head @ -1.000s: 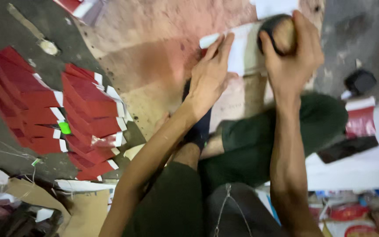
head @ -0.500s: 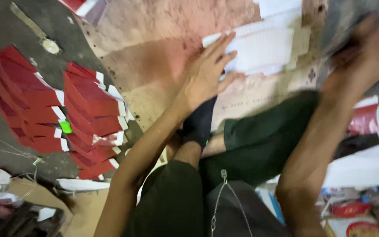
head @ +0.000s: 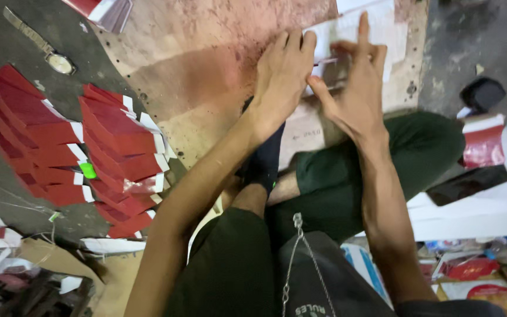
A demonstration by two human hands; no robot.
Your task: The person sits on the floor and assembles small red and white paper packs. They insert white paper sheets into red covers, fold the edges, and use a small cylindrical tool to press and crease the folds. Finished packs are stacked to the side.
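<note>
Underneath everything, a large stained brown board (head: 206, 64) spreads across the dark floor, and both sets of fingers rest on its far end. Left of the fingers, well apart from them, two fanned rows of red paper pieces with white ends (head: 71, 147) lie on the floor, with a small green scrap (head: 88, 170) among them. Below the fingers, toward the person, lie the crossed legs in dark green trousers (head: 382, 158) and a foot in a dark sock (head: 265, 158). Directly under and beyond the fingertips sits a stack of white paper sheets (head: 359, 26), lying flat on the board. The left hand (head: 280, 76) lies palm down, its fingers held close together and stretched flat, pressing on the near left edge of the white sheets. The right hand (head: 356, 88) is just beside it, the thumb touching the left hand's side, the index finger straight and pointing away, the other fingers curled narrowly around a thin pale strip (head: 330, 60) at the sheets' edge; whether it is pinched firmly I cannot tell. To the right of the fingers, well apart, a red and white folded piece (head: 483, 144) and a small black object (head: 482, 94) sit on the floor. Far left of the fingers, a wristwatch (head: 54, 58) lies on the floor.
</note>
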